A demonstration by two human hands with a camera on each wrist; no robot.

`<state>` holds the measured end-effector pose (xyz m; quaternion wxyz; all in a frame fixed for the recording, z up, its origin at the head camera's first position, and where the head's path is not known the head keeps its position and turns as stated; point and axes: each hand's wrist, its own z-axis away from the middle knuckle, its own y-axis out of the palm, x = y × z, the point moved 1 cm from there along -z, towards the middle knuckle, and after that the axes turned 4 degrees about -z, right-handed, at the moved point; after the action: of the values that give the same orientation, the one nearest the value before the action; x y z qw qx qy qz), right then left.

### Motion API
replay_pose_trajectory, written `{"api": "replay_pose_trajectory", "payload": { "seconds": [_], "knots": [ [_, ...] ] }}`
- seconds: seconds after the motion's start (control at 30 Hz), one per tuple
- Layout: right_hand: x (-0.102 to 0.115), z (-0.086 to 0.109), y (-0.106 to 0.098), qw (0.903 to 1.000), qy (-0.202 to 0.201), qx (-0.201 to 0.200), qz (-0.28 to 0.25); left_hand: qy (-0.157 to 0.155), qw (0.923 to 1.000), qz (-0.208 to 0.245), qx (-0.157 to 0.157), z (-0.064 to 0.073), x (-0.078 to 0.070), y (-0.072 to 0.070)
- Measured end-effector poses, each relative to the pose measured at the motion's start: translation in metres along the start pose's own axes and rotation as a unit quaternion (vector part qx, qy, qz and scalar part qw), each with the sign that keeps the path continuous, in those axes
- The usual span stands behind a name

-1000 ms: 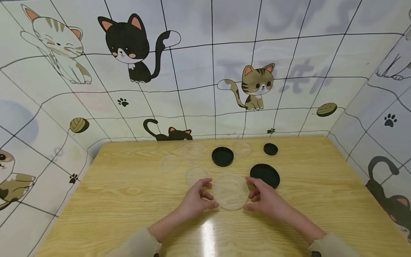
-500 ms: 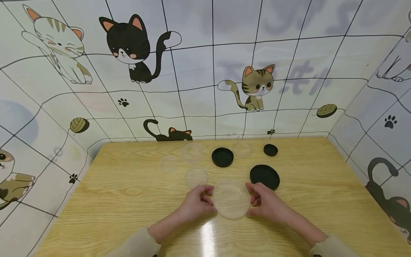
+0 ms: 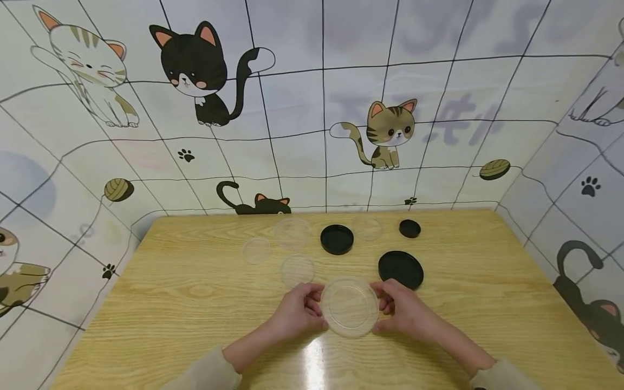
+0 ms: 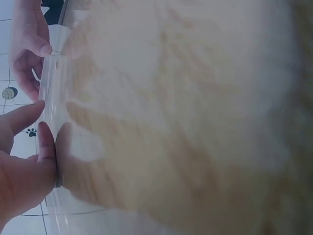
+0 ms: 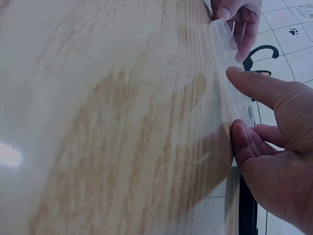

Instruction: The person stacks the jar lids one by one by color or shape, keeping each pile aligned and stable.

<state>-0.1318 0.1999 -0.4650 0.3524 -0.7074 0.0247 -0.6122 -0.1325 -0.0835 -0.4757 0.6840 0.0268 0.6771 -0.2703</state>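
In the head view we note a large clear dish (image 3: 349,306) between the person's two hands, its round rim and inner ring visible against the wood grain of the table (image 3: 185,314). The left hand (image 3: 298,310) grips the dish's left edge, thumb at the near side and fingers at the far side; the right hand (image 3: 407,310) mirrors it on the right edge. The hands are apart from each other, the dish spanning the gap. Both wrist views show fingertips against the thin transparent rim, close to the tabletop; we cannot tell whether its underside touches the wood. Beyond the dish and to its right, we record a large black lid (image 3: 401,269); farther beyond, also right, a small black lid (image 3: 410,228); almost straight beyond, a medium black lid (image 3: 337,239). Four more clear rounds, faint to our eyes, lie beyond the dish: a near one (image 3: 298,271) to its left, a small one (image 3: 256,250) farther left, a wider one (image 3: 292,233) behind these two, and another (image 3: 368,228) beyond and slightly right. Behind them all, we see a cat-printed backdrop (image 3: 292,151) with black grid lines.
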Motion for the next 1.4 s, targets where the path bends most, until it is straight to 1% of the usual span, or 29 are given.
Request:
{"api": "replay_pose_trajectory", "payload": {
  "seconds": [0.13,0.23,0.37,0.47,0.63,0.77,0.9,0.97,1.1,1.23,1.4],
  "knots": [
    [0.003,-0.002,0.003,1.0000,-0.007,0.001,-0.004,0.003,0.9999,-0.012,-0.005,0.005,-0.001,-0.004],
    [0.007,-0.004,0.006,0.9998,-0.009,0.006,-0.016,0.005,0.9999,-0.008,-0.010,0.013,0.000,-0.008],
    [0.016,-0.008,0.014,0.9995,-0.017,0.011,-0.024,0.007,0.9998,-0.007,-0.017,0.026,0.003,-0.018],
    [0.024,-0.012,0.021,0.9992,-0.019,0.018,-0.031,0.003,0.9997,-0.015,-0.021,0.034,0.006,-0.026],
    [0.035,-0.020,0.036,0.9981,-0.012,0.040,-0.046,-0.005,0.9992,-0.024,-0.030,0.050,0.010,-0.040],
    [0.040,-0.025,0.049,0.9970,-0.025,0.052,-0.052,-0.014,0.9990,-0.019,-0.038,0.063,0.013,-0.050],
    [0.044,-0.030,0.060,0.9959,-0.043,0.059,-0.053,-0.014,0.9988,-0.006,-0.046,0.074,0.015,-0.058],
    [0.046,-0.032,0.064,0.9957,-0.046,0.063,-0.050,-0.015,0.9987,-0.002,-0.049,0.077,0.016,-0.061],
    [0.048,-0.035,0.070,0.9962,-0.036,0.067,-0.041,-0.018,0.9984,-0.014,-0.052,0.080,0.017,-0.064],
    [0.050,-0.037,0.072,0.9963,-0.030,0.070,-0.038,-0.019,0.9981,-0.030,-0.051,0.082,0.017,-0.067],
    [0.052,-0.041,0.072,0.9954,-0.033,0.082,-0.036,-0.017,0.9982,-0.029,-0.049,0.084,0.018,-0.070]
  ]
}}
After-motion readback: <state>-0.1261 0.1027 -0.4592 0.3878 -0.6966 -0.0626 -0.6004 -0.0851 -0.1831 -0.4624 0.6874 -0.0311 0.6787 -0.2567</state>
